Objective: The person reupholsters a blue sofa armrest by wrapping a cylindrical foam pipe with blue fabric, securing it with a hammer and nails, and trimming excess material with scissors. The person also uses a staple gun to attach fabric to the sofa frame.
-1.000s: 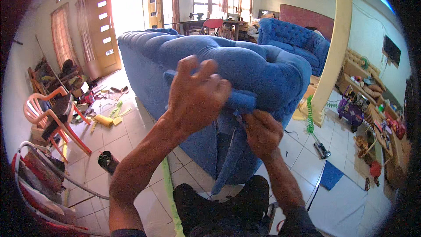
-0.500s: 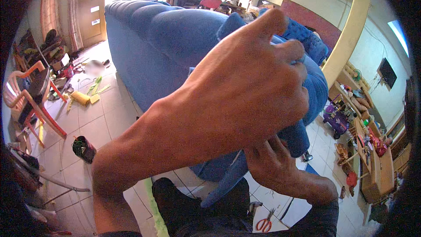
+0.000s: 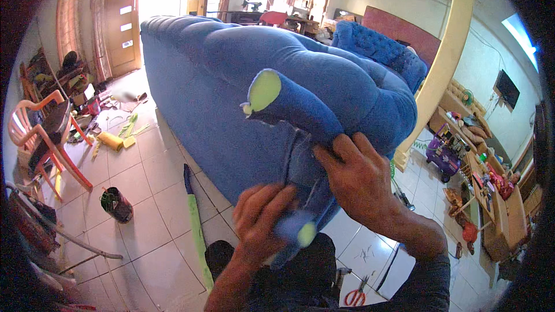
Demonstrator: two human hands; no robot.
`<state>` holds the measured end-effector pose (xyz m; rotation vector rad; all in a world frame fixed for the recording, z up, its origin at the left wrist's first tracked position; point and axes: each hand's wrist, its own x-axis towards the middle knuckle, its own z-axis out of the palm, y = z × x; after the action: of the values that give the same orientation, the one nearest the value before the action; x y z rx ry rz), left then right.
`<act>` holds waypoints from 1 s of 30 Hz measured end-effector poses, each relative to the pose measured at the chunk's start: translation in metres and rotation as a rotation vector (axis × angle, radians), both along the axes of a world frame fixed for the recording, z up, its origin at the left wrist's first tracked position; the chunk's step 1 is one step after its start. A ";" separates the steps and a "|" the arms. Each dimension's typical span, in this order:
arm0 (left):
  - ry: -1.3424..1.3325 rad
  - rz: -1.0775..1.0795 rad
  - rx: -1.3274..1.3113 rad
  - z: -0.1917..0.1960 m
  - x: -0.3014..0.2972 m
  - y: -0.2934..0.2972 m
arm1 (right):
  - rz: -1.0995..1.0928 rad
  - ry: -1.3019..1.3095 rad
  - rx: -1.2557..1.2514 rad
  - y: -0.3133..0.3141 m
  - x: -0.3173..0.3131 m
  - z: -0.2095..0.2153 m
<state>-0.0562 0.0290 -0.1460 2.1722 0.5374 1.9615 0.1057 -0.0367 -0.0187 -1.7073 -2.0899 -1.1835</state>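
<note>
Left hand (image 3: 263, 225) lowered onto blue fabric (image 3: 300, 190), fingertips hidden, right hand (image 3: 358, 182) gripping

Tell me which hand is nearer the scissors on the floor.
Right. The right hand presses the blue fabric up and right of the red-handled scissors; the left hand grips the fabric's lower end, farther to their left.

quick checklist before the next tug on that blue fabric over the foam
1. Left hand gripping the lower foam end: ok.
2. Right hand pressing the blue fabric against the sofa arm: ok.
3. Upper foam end covered: not ok, bare yellow-green foam shows.
4. Fabric free of tears: cannot tell.
5. Scissors on the floor within reach: ok.
</note>
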 end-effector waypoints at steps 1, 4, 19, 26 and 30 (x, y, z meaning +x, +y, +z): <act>0.100 -0.078 0.070 -0.006 0.013 0.014 | 0.042 0.030 -0.022 0.000 0.000 -0.001; 0.224 -0.144 0.145 -0.013 0.032 0.044 | 0.059 0.108 0.006 0.001 0.000 -0.002; 0.513 0.144 0.299 0.017 0.028 0.047 | 0.374 0.557 -0.220 -0.035 0.024 0.038; 0.496 0.241 0.269 0.007 0.029 0.033 | -0.221 1.269 0.454 -0.141 0.168 -0.107; 0.549 0.255 0.161 -0.002 0.025 0.040 | -0.614 1.629 0.232 -0.183 0.275 -0.298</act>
<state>-0.0310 0.0690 -0.1476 2.8861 0.7879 1.5322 0.3804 -0.2197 -0.3169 -2.0014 -0.4457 0.1403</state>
